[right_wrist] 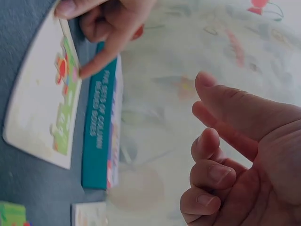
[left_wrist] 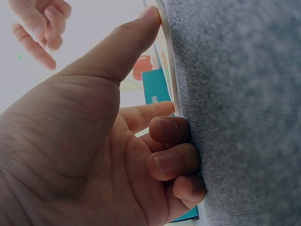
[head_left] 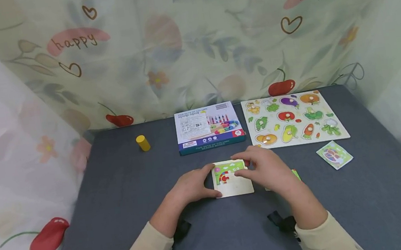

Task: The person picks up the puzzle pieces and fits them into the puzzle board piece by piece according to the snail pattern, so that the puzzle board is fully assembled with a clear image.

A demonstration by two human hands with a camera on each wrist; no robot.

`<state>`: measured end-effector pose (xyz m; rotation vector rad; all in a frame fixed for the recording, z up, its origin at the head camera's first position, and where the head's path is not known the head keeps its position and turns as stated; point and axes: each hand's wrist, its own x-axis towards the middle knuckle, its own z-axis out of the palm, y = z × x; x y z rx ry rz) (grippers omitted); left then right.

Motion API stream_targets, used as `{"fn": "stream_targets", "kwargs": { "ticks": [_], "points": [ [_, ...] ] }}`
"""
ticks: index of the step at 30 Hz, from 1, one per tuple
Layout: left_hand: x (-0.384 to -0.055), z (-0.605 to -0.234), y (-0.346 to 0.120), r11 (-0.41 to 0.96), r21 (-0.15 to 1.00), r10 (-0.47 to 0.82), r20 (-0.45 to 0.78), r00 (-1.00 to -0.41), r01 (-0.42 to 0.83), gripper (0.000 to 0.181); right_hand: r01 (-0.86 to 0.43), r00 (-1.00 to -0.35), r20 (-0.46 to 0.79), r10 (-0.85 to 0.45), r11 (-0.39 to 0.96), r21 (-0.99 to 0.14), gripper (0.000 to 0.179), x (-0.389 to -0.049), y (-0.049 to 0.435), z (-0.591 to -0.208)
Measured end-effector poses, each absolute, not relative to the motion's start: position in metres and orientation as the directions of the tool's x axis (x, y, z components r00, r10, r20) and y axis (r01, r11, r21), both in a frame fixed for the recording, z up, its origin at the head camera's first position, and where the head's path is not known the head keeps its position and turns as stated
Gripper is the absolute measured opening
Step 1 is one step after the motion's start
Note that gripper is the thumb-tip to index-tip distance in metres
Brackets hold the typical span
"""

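Observation:
A small wooden jigsaw puzzle board (head_left: 237, 187) lies flat on the dark cloth between both hands. Joined pieces (head_left: 223, 168) with green scenery and a red arch cover its upper part and some of its left side; bare wood shows below. My left hand (head_left: 192, 186) holds the board's left side, thumb at the near corner and index finger at the far one. Above the board's right side hovers my right hand (head_left: 267, 167). In the right wrist view, its fingers are loosely bent, the thumb (right_wrist: 225, 96) is extended, and nothing is between them.
Behind the board lies a bead set box (head_left: 211, 142), with a vegetable picture board (head_left: 277, 127) to its right. A small picture square (head_left: 335, 155) lies at the right. Green pieces (head_left: 296, 174) are partly hidden under my right forearm. A yellow cylinder (head_left: 143, 143) stands far left.

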<state>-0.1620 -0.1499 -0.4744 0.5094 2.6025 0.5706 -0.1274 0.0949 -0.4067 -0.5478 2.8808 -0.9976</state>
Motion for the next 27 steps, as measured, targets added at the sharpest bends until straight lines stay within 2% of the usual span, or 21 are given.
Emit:
{"fn": "stream_targets", "kwargs": {
  "ticks": [16, 27],
  "points": [
    [-0.162, -0.475, -0.150, 0.846, 0.466, 0.437, -0.329, -0.837, 0.258, 0.098, -0.240, -0.967, 0.086, -0.241, 0.741, -0.627, 0.042, -0.119, 0.147, -0.402],
    [-0.162, -0.475, -0.150, 0.846, 0.462, 0.438, -0.321, -0.840, 0.265, 0.099, -0.099, -0.980, -0.076, -0.183, 0.782, -0.615, 0.049, -0.121, 0.183, -0.418]
  ]
}}
